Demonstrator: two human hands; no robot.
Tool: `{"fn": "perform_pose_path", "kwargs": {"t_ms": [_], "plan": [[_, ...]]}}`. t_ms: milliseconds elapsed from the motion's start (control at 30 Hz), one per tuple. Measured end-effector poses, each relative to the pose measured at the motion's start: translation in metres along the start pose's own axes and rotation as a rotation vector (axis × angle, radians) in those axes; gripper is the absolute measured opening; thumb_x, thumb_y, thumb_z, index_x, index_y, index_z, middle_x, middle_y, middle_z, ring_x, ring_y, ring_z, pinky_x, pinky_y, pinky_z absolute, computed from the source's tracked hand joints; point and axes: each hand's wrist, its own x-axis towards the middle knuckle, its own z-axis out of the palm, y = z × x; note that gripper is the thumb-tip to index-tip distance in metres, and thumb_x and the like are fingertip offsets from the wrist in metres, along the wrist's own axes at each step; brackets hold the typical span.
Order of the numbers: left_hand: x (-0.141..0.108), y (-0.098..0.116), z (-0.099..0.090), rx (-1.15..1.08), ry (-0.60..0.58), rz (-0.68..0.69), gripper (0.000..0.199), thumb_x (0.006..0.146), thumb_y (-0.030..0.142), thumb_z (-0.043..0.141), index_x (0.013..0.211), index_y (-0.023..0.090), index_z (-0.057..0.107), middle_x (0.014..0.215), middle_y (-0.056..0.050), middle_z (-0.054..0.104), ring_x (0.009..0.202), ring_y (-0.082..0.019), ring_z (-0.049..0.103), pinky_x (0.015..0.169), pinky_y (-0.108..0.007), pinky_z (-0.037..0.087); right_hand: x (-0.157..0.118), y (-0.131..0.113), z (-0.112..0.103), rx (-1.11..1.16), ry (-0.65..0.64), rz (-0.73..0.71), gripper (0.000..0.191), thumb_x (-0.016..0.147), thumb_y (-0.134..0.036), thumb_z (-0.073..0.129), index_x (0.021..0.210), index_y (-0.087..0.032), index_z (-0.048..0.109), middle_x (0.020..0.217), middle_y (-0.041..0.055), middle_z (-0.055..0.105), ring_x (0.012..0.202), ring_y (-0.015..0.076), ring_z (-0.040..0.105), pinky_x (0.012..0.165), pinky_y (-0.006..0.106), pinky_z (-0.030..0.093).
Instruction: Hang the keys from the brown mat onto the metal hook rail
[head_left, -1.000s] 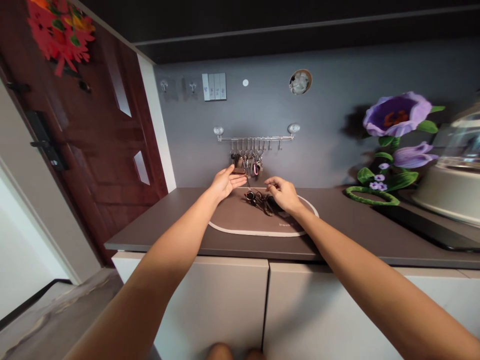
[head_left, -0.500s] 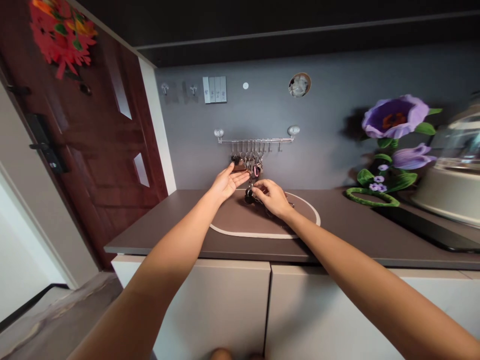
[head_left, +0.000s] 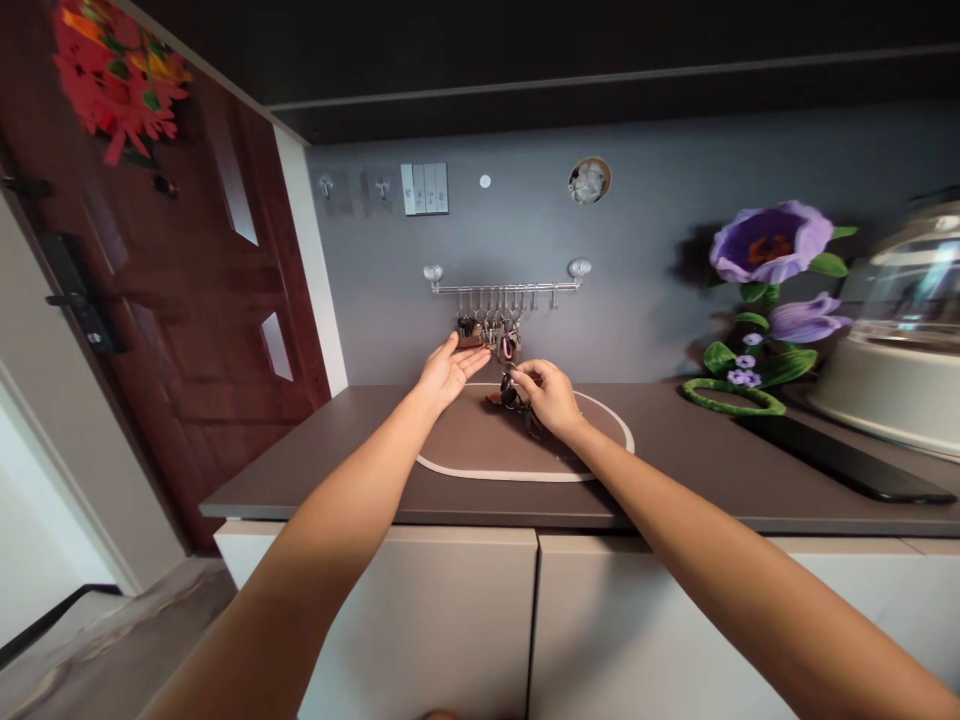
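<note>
Several keys and key rings hang in a row from hooks on a clear wall rail. My left hand is open, palm up, with its fingers stretched just under the hanging keys; whether it touches them I cannot tell. My right hand pinches a bunch of keys by its ring, below and right of the rail. That bunch dangles over a brown oval mat with a white rim. Part of what lies on the mat is hidden behind my right hand.
A purple fabric flower stands on the counter at right, beside a black phone-like slab and a pale appliance with a clear top. A dark shelf overhangs the counter. On the left is a red-brown door.
My right hand has moved the bunch of keys slightly right, away from the hanging keys. My left hand keeps its pose under them. The view has shifted a little.
</note>
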Motion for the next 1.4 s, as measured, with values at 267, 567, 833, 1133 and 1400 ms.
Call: {"fn": "perform_pose_path", "kwargs": {"t_ms": [267, 567, 833, 1133, 1400], "plan": [[0.000, -0.009, -0.004, 0.024, 0.050, -0.137, 0.037, 0.084, 0.027, 0.039, 0.109, 0.001, 0.044, 0.103, -0.026, 0.056, 0.095, -0.025, 0.059, 0.079, -0.033, 0.051, 0.006, 0.011, -0.003, 0.215, 0.085, 0.104, 0.025, 0.074, -0.040, 0.049, 0.075, -0.016, 0.054, 0.072, 0.0016, 0.056, 0.066, 0.0120, 0.050, 0.068, 0.026, 0.040], [-0.013, -0.030, 0.000, 0.356, -0.070, -0.322, 0.021, 0.077, 0.029, 0.053, 0.085, 0.010, 0.052, 0.086, -0.015, 0.061, 0.075, -0.019, 0.062, 0.069, -0.033, 0.051, 0.011, 0.013, -0.011, 0.468, 0.179, 0.229, 0.029, 0.072, -0.045, 0.051, 0.079, -0.017, 0.050, 0.067, -0.0013, 0.053, 0.058, 0.0092, 0.048, 0.056, 0.022, 0.041], [-0.020, -0.046, 0.001, 0.884, -0.354, -0.064, 0.027, 0.069, 0.037, 0.060, 0.080, 0.012, 0.060, 0.075, -0.005, 0.061, 0.057, -0.008, 0.050, 0.052, -0.020, 0.039, 0.016, 0.013, -0.014, 0.724, 0.189, 0.326, 0.029, 0.071, -0.047, 0.053, 0.080, -0.020, 0.045, 0.072, -0.0014, 0.058, 0.061, 0.0116, 0.057, 0.056, 0.024, 0.045], [-0.022, -0.045, 0.003, 1.505, -0.454, 0.508, 0.034, 0.081, 0.039, 0.040, 0.074, 0.014, 0.062, 0.075, -0.006, 0.062, 0.067, -0.015, 0.051, 0.064, -0.027, 0.037, 0.021, 0.004, -0.019, 0.911, 0.199, 0.450, 0.020, 0.073, -0.034, 0.057, 0.077, -0.020, 0.043, 0.064, -0.0024, 0.057, 0.055, 0.0136, 0.059, 0.053, 0.029, 0.050], [-0.011, -0.045, -0.005, 1.661, -0.291, 0.573, 0.025, 0.081, 0.030, 0.040, 0.074, 0.016, 0.060, 0.076, -0.006, 0.060, 0.071, -0.016, 0.052, 0.066, -0.027, 0.036, 0.068, -0.004, -0.016, 0.837, 0.198, 0.465, 0.013, 0.077, -0.027, 0.052, 0.068, -0.019, 0.047, 0.055, -0.0029, 0.052, 0.047, 0.0090, 0.053, 0.047, 0.022, 0.049]]}}
